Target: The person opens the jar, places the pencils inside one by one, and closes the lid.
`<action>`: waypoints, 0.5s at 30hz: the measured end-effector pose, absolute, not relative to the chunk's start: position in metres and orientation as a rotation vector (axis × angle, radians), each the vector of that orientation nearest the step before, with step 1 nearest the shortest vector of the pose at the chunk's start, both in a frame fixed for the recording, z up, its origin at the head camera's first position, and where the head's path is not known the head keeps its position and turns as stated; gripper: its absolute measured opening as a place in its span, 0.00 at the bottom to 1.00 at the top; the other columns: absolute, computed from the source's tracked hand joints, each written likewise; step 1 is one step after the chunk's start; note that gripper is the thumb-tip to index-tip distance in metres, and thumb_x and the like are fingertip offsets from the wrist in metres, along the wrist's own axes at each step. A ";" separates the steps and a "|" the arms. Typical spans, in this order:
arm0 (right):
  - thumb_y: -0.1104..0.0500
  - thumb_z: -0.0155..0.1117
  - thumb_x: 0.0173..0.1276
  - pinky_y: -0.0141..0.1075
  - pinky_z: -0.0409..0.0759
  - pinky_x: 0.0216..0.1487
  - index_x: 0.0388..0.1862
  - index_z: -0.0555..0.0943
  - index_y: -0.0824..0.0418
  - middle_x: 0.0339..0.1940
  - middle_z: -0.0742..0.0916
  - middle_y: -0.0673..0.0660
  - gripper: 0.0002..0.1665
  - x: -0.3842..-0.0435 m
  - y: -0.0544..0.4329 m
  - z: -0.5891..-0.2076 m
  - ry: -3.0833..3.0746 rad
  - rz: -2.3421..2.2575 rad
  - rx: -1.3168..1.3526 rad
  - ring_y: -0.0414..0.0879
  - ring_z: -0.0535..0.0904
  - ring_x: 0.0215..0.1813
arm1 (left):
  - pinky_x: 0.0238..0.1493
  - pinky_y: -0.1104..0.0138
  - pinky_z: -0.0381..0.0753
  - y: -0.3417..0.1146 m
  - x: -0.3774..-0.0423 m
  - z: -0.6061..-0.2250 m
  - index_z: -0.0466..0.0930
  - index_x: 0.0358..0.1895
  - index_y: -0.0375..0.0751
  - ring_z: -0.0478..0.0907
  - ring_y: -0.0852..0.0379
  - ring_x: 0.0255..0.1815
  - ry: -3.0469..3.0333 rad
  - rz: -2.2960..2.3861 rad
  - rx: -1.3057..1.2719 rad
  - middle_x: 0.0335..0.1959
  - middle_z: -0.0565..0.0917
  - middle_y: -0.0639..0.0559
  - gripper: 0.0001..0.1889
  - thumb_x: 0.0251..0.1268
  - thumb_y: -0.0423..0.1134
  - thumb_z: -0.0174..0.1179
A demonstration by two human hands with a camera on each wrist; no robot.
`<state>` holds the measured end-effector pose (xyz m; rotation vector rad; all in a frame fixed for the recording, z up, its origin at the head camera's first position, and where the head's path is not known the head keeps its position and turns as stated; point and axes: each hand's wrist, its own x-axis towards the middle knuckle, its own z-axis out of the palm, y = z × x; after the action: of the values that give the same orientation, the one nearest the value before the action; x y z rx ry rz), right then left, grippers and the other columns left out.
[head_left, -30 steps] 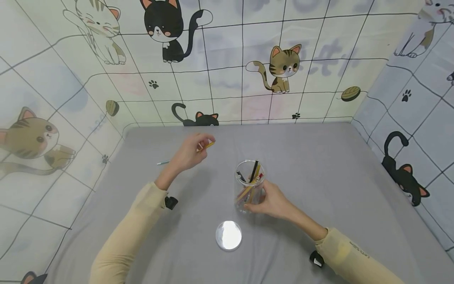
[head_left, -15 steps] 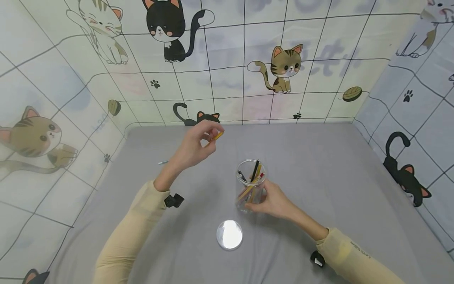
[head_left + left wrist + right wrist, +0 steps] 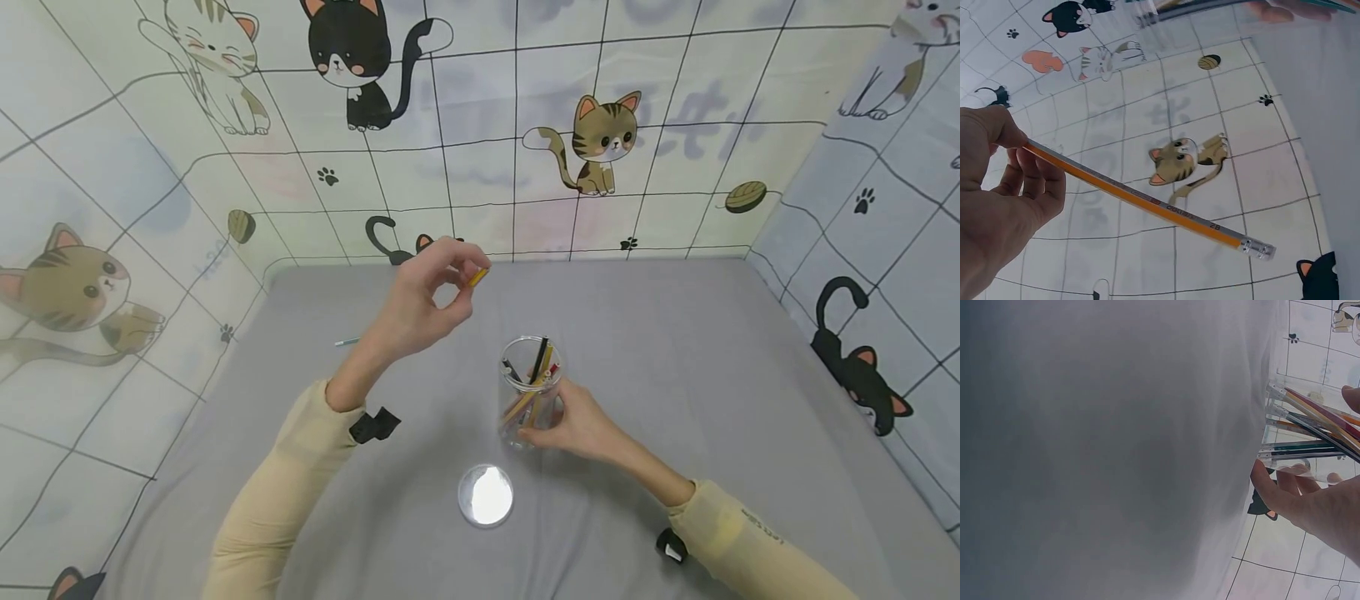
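In the head view my left hand [image 3: 420, 304] is raised above the far part of the table, left of the jar. It pinches a yellow pencil [image 3: 1147, 201] between thumb and fingers. The left wrist view shows the pencil slanting away, its metal-banded end pointing outward and grey "2B" lettering on its side. My right hand [image 3: 573, 427] grips a clear round jar [image 3: 509, 432] low on its side. The jar stands upright with several pencils [image 3: 538, 363] leaning inside, among them yellow, black and red ones. Those pencils [image 3: 1316, 428] also show through the clear wall in the right wrist view.
A clear, shiny round disc [image 3: 485, 497], like a lid, lies in front of the jar on the grey cloth table [image 3: 645, 333]. A thin pale-blue stick [image 3: 347, 342] lies at the left, partly behind the left wrist. Cat-printed cloth walls [image 3: 480, 183] enclose the back and sides.
My left hand has risen and moved right with the yellow pencil pinched in it. My right hand and the jar have stayed in place.
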<state>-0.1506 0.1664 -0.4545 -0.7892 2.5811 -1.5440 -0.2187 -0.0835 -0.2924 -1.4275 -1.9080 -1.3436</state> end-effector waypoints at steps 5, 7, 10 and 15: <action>0.59 0.80 0.50 0.38 0.83 0.39 0.58 0.75 0.56 0.51 0.86 0.54 0.36 -0.151 0.166 -0.455 2.608 -1.528 -0.801 0.47 0.81 0.48 | 0.38 0.62 0.81 -0.079 -0.211 -0.282 0.75 0.47 0.28 0.70 0.49 0.39 -1.838 -1.394 -1.470 0.38 0.76 0.42 0.19 0.51 0.13 0.52; 0.60 0.80 0.49 0.38 0.83 0.40 0.58 0.75 0.56 0.51 0.86 0.54 0.36 -0.151 0.166 -0.455 2.616 -1.521 -0.810 0.47 0.81 0.48 | 0.38 0.62 0.81 -0.078 -0.208 -0.279 0.75 0.47 0.27 0.70 0.48 0.39 -1.821 -1.401 -1.484 0.38 0.76 0.42 0.18 0.51 0.14 0.51; 0.60 0.80 0.49 0.38 0.82 0.41 0.58 0.75 0.56 0.50 0.86 0.53 0.36 -0.151 0.166 -0.455 2.624 -1.520 -0.824 0.47 0.81 0.48 | 0.38 0.63 0.80 -0.077 -0.205 -0.275 0.75 0.47 0.26 0.70 0.46 0.38 -1.790 -1.408 -1.507 0.38 0.75 0.41 0.17 0.52 0.16 0.51; 0.60 0.80 0.49 0.38 0.83 0.40 0.57 0.75 0.56 0.50 0.86 0.53 0.36 -0.150 0.166 -0.455 2.627 -1.524 -0.835 0.46 0.81 0.47 | 0.39 0.63 0.79 -0.074 -0.199 -0.267 0.74 0.47 0.26 0.71 0.47 0.38 -1.727 -1.416 -1.540 0.38 0.75 0.41 0.15 0.55 0.17 0.51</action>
<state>-0.1504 0.1662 -0.4552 -0.8352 2.6265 -1.5238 -0.1985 -0.0736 -0.2674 -1.5401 -1.7268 -1.4157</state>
